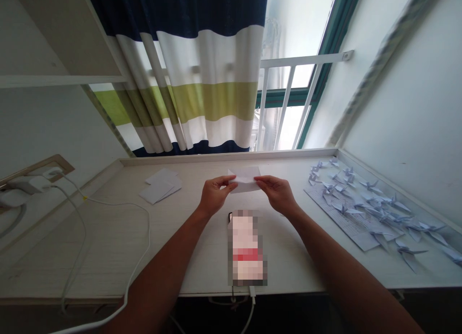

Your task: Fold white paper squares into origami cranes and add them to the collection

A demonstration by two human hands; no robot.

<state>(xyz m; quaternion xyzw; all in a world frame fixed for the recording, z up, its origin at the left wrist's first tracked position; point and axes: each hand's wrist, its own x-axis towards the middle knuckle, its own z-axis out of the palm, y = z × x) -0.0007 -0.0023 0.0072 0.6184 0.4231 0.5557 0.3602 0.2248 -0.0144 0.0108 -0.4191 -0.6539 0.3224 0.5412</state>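
Note:
A small white sheet of paper (pixel 246 178) is held just above the pale desk (pixel 108 237), folded along its middle. My left hand (pixel 213 194) pinches its left edge with thumb and fingers closed. My right hand (pixel 276 192) pinches the right edge the same way. Both hands hover above the far middle of the desk, beyond a phone (pixel 247 247) lying flat near the front edge.
Several folded paper cranes (pixel 375 206) lie on a printed sheet at the right. A small stack of white paper (pixel 160 186) sits at the left back. White charger cables (pixel 108 257) run from a wall socket (pixel 34 180) across the left side. A striped curtain (pixel 202 98) and window railing stand behind.

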